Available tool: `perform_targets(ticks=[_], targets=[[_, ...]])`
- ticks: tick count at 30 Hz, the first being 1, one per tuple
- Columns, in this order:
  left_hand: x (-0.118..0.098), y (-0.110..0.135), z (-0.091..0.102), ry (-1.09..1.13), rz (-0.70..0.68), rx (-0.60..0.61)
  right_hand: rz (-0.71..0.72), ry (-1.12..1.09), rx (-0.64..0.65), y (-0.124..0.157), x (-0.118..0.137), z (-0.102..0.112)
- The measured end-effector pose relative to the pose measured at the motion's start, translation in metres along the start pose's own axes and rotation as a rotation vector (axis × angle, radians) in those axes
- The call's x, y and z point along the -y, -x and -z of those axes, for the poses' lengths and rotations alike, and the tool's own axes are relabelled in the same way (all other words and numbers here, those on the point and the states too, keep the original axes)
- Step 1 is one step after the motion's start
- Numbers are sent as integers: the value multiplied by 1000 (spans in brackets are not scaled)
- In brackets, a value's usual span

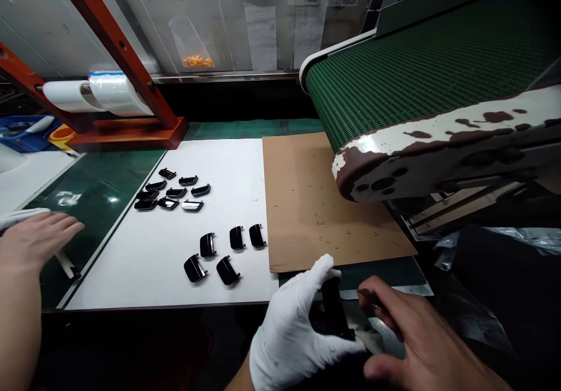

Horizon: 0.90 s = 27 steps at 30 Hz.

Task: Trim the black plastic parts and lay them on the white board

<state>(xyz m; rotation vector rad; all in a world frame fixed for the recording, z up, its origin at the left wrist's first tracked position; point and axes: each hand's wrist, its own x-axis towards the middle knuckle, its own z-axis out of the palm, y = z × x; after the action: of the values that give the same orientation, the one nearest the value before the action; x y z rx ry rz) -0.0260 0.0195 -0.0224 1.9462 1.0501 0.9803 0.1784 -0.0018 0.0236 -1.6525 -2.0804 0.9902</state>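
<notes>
In a white glove, my left hand (302, 327) grips a black plastic part (335, 306) by its ends, between thumb and fingers, over the table's front edge. Close on its right is my bare right hand (407, 327), its fingers curled. Something dark shows at those fingers, too unclear to name. Several glossy black plastic parts (207, 245) with small end pegs lie on the white sheet (131, 256), some loosely spaced near the front. Behind them sits a tighter group of similar black parts (176, 193).
Brown cardboard (298, 204) strewn with small curved bits lies beside the sheet. A green conveyor belt (421, 63) overhangs it on the right. Another person's hand (41, 236) rests at the left. An orange-red stand (127, 134) holds plastic film rolls (118, 93) behind.
</notes>
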Motion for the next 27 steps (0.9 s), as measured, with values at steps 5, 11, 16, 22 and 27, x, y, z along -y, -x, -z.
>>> perform_targets(ticks=[5, 11, 16, 22, 27], targets=[[36, 16, 76, -83, -49, -66, -53, 212, 125, -7, 10, 0], [102, 34, 191, -148, -67, -191, -61, 295, 157, -8, 17, 6], [134, 49, 207, -196, -40, -235, -38, 270, 143, -7, 16, 7], [138, 56, 205, -191, -49, -247, -18, 191, 118, -6, 9, -1], [137, 54, 205, -176, -58, -261, 25, 257, 48, -6, 5, -9]])
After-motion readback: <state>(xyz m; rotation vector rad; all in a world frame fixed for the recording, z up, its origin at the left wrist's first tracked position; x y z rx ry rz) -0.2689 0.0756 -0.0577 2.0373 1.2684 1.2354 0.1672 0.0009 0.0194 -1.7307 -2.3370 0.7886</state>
